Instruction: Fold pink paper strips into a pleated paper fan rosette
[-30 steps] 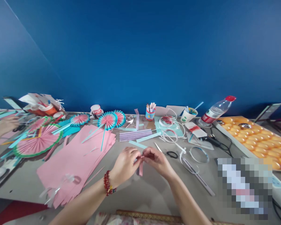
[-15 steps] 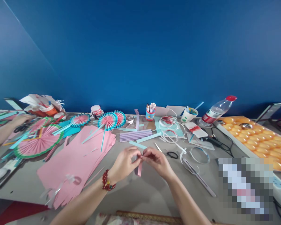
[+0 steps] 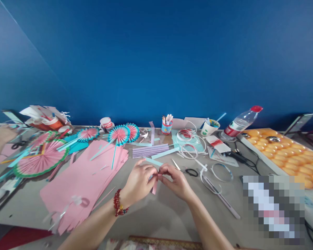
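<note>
My left hand (image 3: 141, 180) and my right hand (image 3: 176, 178) meet over the grey table, fingertips pinched together. Between them is a narrow pink paper strip (image 3: 154, 188), its lower end hanging below the fingers; the upper part is hidden by them. A red bead bracelet (image 3: 117, 202) circles my left wrist. Just beyond the hands lie a light blue paper strip (image 3: 154, 161) and a pleated purple paper (image 3: 150, 151). Black-handled scissors (image 3: 191, 172) rest to the right of my right hand, blades pointing away.
Pink paper sheets (image 3: 75, 187) and folded paper fans (image 3: 119, 135) spread to the left. A co-worker's hand (image 3: 2, 135) is at the far left. Rolls of white tape (image 3: 189, 151), a pen cup (image 3: 167, 127), a plastic bottle (image 3: 241, 123) and a tray of orange pieces (image 3: 289, 152) stand right and back.
My hands stay together on the pink strip, with slight finger movement; one left finger now stretches up. The co-worker's hand at the far left has moved further left.
</note>
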{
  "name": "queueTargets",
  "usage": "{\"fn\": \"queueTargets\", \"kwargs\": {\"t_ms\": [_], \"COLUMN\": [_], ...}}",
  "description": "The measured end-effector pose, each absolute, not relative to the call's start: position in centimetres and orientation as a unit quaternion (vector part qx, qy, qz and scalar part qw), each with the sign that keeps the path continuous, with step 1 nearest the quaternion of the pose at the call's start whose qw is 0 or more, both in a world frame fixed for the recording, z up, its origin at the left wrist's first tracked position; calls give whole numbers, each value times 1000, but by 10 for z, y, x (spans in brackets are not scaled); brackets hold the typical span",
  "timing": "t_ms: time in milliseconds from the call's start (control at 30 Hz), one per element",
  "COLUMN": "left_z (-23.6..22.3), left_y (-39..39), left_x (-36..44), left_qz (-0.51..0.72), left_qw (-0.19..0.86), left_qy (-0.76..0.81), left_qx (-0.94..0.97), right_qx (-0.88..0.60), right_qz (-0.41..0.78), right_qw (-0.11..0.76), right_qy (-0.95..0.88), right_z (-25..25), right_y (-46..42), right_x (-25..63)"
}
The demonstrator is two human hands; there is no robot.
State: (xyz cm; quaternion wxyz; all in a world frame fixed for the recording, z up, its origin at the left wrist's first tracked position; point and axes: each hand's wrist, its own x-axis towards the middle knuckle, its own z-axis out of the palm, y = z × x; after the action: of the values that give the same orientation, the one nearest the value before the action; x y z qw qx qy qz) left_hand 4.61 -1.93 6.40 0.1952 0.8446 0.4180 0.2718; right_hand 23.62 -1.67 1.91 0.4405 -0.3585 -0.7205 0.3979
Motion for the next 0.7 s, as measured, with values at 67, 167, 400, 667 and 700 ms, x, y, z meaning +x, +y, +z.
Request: {"fn": "queueTargets", "kwargs": {"t_ms": [67, 167, 400, 667, 700], "left_z": [64, 62, 62, 75, 74], "left_y": [-20, -20, -17, -20, -21], "left_x": [46, 47, 49, 36, 34], "left_qz": [256, 236, 275, 321, 329], "left_qw": [175, 150, 193, 273, 302], "left_qy": [414, 403, 397, 359, 354], "left_qx": [856, 871, 854, 833, 822], "right_qx": [-352, -338, -326, -309, -307], "right_qz": [396, 396, 326, 302, 315], "right_qw": [432, 434, 507, 559, 566], "right_qy": [-729, -735, -728, -707, -698], "right_z": [18, 17, 20, 24, 26], "right_y": [-16, -16, -16, -23, -24], "right_x": [237, 238, 238, 240, 241]}}
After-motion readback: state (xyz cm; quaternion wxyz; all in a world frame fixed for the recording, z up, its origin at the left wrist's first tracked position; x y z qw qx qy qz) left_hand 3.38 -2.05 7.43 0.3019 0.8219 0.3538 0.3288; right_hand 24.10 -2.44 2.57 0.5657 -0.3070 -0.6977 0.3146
